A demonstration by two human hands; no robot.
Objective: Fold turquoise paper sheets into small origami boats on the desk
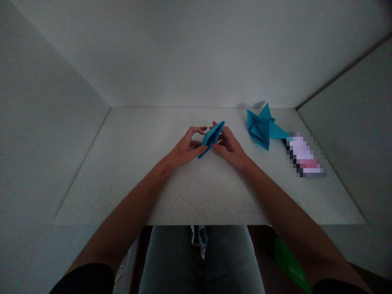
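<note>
A piece of folded blue paper is held between my two hands above the middle of the table, tilted with one point up to the right. My left hand grips its lower left part, the thumb lying along the near edge and the index finger curved over. On the other side, my right hand has its thumb near the lower edge and its fingers behind the paper, partly hidden. The paper's folds part in a dark opening that faces me.
Several-pointed blue origami stands at the back right of the white table. Beside it lies a blurred-out phone. Walls rise behind the table and at both sides. Something green is below the table at right.
</note>
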